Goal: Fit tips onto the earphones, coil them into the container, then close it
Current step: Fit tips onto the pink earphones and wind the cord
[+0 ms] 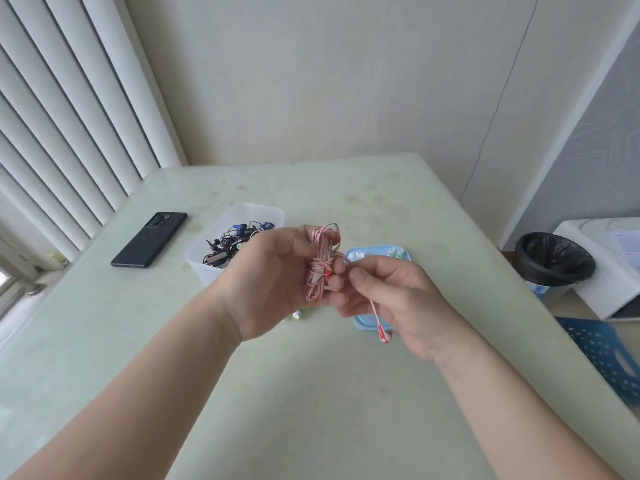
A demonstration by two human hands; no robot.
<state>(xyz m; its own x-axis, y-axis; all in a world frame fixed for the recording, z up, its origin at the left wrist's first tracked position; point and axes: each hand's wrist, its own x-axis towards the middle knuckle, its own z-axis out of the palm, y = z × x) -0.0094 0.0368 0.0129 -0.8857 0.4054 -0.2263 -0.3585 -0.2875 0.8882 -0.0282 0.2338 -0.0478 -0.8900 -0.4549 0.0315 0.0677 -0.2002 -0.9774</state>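
earphones, red-and-white, sit coiled in a bundle gripped by the left hand, held up just right of the tub. right hand pinches the loose cord end beside the bundle. blue lid with tips lies further right of the tub, phone to its left.
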